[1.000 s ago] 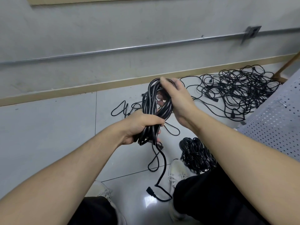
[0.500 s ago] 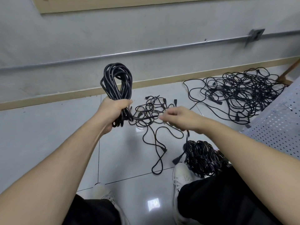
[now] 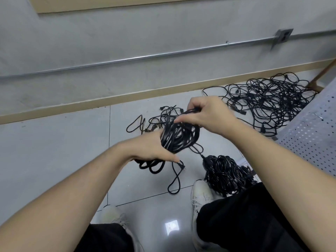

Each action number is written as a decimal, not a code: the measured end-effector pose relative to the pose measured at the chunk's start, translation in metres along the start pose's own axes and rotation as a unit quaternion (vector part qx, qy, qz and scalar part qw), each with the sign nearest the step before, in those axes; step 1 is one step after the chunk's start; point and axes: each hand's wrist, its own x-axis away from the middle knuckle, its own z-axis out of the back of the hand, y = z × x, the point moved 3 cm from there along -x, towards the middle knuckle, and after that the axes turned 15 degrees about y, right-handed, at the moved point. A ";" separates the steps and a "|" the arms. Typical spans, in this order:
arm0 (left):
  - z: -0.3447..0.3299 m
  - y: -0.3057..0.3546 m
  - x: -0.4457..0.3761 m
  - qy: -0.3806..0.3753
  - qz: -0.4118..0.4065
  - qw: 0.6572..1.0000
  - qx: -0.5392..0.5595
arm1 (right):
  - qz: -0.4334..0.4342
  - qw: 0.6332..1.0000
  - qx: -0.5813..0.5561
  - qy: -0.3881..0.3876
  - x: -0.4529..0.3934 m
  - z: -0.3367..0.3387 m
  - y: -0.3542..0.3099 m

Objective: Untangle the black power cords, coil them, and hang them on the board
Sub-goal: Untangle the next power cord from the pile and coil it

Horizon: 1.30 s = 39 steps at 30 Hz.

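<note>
I look down on a pale grey tiled floor (image 3: 54, 160) meeting a grey wall (image 3: 145, 33) with a tan skirting strip (image 3: 72, 106) and a metal conduit (image 3: 145, 56) running to a junction box (image 3: 282, 35). My left hand (image 3: 151, 148) grips a coiled black power cord (image 3: 179, 137), its loops hanging below; my right hand (image 3: 207, 115) pinches strands at the coil's top. A tangled cord heap (image 3: 269, 102) lies by the wall at right, a smaller tangle (image 3: 160, 119) behind the hands, a coiled pile (image 3: 227, 173) beside my white shoe (image 3: 201, 194). A perforated board (image 3: 312, 135) leans at the right edge.
</note>
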 end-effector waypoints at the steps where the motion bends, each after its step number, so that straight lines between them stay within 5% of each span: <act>1: -0.006 0.002 -0.001 -0.012 -0.011 0.998 -0.056 | 0.020 0.999 0.037 -0.013 0.002 -0.002 -0.004; 6: -0.016 -0.003 0.002 -0.038 -0.005 0.962 -0.269 | 0.077 0.992 0.076 -0.064 0.001 -0.008 -0.012; 11: -0.021 0.012 0.015 -0.077 -0.093 0.920 -0.372 | 0.019 0.987 -0.050 -0.151 -0.004 -0.025 0.003; 17: 0.003 0.027 0.027 -0.013 -0.155 0.952 -0.264 | -0.068 0.967 -0.162 -0.184 -0.008 -0.042 0.030; 22: 0.032 0.028 0.030 0.127 -0.080 0.984 -0.098 | -0.143 0.958 -0.125 -0.216 0.007 -0.041 0.052; 26: 0.046 0.012 0.024 0.205 -0.013 0.973 -0.103 | -0.170 0.956 -0.054 -0.234 0.013 -0.052 0.061; 34: 0.052 -0.009 0.019 0.330 0.085 0.937 0.079 | -0.017 0.965 0.019 -0.262 0.023 -0.066 0.022; 39: 0.057 -0.018 0.015 0.360 0.093 0.928 0.026 | 0.036 0.961 0.056 -0.270 0.032 -0.056 0.005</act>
